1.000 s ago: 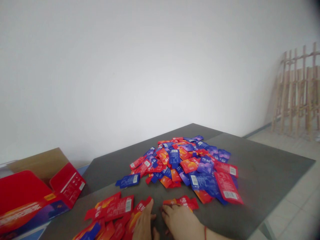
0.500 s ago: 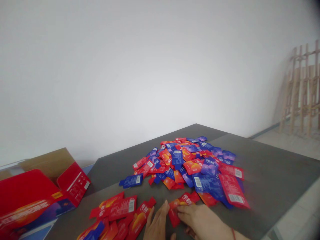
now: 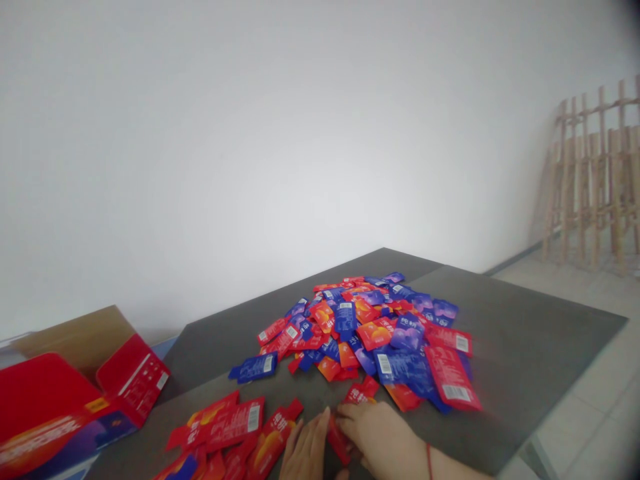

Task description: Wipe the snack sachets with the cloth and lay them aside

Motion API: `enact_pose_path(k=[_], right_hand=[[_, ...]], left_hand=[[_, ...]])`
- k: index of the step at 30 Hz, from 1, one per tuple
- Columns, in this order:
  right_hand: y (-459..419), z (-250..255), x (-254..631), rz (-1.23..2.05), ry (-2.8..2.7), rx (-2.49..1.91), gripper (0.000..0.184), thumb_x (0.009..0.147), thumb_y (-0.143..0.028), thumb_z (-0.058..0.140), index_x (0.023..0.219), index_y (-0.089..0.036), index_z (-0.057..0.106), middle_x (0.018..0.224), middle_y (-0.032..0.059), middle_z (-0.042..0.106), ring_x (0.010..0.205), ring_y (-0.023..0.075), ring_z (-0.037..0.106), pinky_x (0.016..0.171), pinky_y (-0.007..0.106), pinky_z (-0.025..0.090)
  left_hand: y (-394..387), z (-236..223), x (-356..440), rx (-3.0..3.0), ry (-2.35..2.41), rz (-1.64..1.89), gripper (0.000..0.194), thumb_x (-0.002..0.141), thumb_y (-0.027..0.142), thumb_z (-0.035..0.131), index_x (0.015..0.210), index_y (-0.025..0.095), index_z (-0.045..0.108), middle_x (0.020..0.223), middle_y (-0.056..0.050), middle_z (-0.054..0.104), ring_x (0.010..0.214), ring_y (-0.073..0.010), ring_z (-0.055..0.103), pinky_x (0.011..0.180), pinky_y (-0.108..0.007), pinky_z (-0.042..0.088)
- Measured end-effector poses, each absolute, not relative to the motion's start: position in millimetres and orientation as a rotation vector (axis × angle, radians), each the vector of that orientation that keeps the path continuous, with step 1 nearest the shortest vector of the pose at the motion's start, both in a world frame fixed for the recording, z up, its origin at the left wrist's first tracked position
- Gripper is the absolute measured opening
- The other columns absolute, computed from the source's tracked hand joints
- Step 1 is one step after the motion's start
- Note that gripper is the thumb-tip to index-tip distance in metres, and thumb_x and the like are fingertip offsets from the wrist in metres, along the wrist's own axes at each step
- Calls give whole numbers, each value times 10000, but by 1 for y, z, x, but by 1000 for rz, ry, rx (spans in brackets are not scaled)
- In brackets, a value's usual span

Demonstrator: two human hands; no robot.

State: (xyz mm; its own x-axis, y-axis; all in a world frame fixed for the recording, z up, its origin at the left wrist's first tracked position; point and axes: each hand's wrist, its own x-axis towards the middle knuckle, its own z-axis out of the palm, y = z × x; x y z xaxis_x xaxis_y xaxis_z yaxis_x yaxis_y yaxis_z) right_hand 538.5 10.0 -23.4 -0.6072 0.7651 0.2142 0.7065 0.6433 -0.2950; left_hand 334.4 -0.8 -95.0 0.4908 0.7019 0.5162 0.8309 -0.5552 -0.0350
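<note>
My right hand [image 3: 380,433] has its fingers bent over a red pouch [image 3: 339,443] with an orange fruit print, gripping it against the table and hiding much of it. My left hand [image 3: 306,448] lies just to the left, fingers stretched out and holding nothing. Beside its fingertips is another red pouch [image 3: 273,445]. More red pouches [image 3: 233,425], with a bit of blue among them, lie in a loose group further left. Beyond both hands spreads a large heap of red and blue-purple pouches [image 3: 345,317].
An open red and blue carton [image 3: 47,433] stands at the lower left, flaps up. A lone blue pouch [image 3: 255,368] lies between heap and carton. The dark table [image 3: 530,327] reaches toward a white wall [image 3: 300,133]. Wooden racks [image 3: 595,180] lean at the far right.
The view has shifted slightly, so most things sit further left. My right hand has moved left over the red pouch, covering more of it, closer to my left hand.
</note>
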Motion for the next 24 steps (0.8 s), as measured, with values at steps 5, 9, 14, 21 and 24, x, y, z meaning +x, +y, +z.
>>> enact_pose_path(k=[5,9,14,21,24], right_hand=[[25,7,557,447,-2214,-1229,372,826,-71,467,1112,-217,656,1067,43,674,967,176,637,830,258,458],[24,16,556,472,-2165,-1115,427,845,-89,464,1239,-206,581,1189,72,615,1066,181,587,898,282,440],[1,-10,566,371,-2472,-977,545,740,-209,644,1279,-224,562,1304,52,567,1202,249,460,1038,386,345],[-6,-27,576,60,-2372,-1500,434,788,-93,551,1215,-132,619,1224,142,598,1119,303,507,973,448,414],[-3,-20,561,25,-2319,-1601,397,815,-92,538,1202,-105,625,1169,151,622,1082,304,531,947,444,436]], left_hand=[[-3,-93,337,-2431,-1339,-643,844,629,135,526,1431,194,269,1238,-65,658,1102,-244,625,1018,-422,439],[-2,-96,339,-2412,-1344,-624,829,629,136,527,1420,179,281,1223,-75,664,1079,-254,637,993,-430,460],[2,-93,333,-2418,-1225,-609,829,669,172,558,1442,167,257,1228,-68,668,1063,-233,655,969,-396,489],[-2,-88,336,-2395,-1225,-689,702,783,222,499,1448,142,288,1223,-74,667,1109,-209,630,985,-391,471],[-4,-92,339,-2373,-1221,-744,624,841,245,447,1443,157,309,1234,-71,660,1122,-207,620,1001,-400,453]])
